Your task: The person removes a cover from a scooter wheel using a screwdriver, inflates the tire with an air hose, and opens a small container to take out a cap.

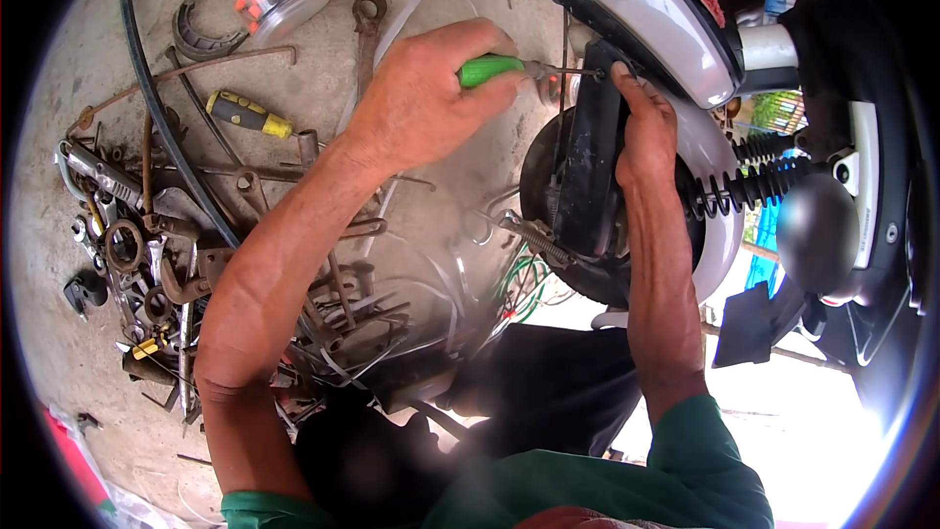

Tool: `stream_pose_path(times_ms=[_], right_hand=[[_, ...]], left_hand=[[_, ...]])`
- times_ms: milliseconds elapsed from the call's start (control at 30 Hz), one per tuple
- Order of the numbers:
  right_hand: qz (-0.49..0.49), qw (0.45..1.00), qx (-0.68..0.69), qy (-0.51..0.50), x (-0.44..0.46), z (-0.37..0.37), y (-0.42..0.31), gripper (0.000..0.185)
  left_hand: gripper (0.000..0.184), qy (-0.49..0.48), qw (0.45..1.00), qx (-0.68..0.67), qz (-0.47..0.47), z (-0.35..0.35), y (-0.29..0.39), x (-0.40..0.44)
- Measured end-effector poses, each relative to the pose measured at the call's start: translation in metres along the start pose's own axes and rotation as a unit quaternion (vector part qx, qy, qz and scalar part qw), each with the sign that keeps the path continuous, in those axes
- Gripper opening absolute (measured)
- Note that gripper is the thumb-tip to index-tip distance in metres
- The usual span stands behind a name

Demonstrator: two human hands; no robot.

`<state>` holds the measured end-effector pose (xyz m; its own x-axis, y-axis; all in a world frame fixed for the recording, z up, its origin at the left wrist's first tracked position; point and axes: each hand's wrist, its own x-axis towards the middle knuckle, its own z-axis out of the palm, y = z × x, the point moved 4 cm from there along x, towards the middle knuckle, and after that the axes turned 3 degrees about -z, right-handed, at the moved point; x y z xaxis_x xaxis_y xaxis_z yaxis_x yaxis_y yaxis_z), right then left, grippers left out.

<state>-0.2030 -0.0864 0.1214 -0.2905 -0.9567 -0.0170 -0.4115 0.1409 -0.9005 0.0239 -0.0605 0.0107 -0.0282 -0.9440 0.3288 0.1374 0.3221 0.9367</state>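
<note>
- Backing the scene: grey concrete floor (450, 186), lit hard at lower right.
- Silver-and-black two-wheeler (636, 0) takes up the right side.
- Tool pile (176, 225) at left on the floor: spanners, rods, rusty metal bits (too tangled to itemise).
- Black tyre (537, 171), partly behind the black case.
- Black case (587, 157), long, dusty, set against the wheel; both hands work at its upper end.
- Curved black rubber strip (140, 59) runs down into the pile.
- Coil-spring shock (754, 186) right of the right forearm.
- Left hand (421, 88): fingers curled round a green handle, thumb along it.
- Right hand (648, 137): thumb or fingertip (can't tell which) at the case, just beside the driver's tip; remaining fingers hidden, so can't tell whether it grips or only presses.
- Clear plastic jar (284, 0) with orange bits inside, tilted, top left.
- Green-handled screwdriver (490, 71): in the left hand, shaft pointing right, tip at the case's upper end (exact contact too small to tell).
- Yellow-and-black screwdriver (250, 116) on the floor, between jar and pile.
</note>
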Motion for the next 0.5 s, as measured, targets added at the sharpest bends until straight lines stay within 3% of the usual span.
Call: stream_pose_path(times_ms=[133,433,500], right_hand=[[-0.001,1.000,-0.006,0.000,0.002,-0.001,0.001,0.018],[0.007,1.000,-0.018,0.006,0.005,-0.006,0.006,0.018],[0.002,1.000,-0.010,0.002,0.005,-0.005,0.006,0.018]], left_hand=[[0.024,0.013,0.991,0.047,0.122,-0.004,0.008,-0.001],[0.035,0.000,0.966,0.113,0.232,0.000,0.030,-0.006],[0.034,0.000,0.969,0.113,0.219,0.001,0.031,-0.007]])
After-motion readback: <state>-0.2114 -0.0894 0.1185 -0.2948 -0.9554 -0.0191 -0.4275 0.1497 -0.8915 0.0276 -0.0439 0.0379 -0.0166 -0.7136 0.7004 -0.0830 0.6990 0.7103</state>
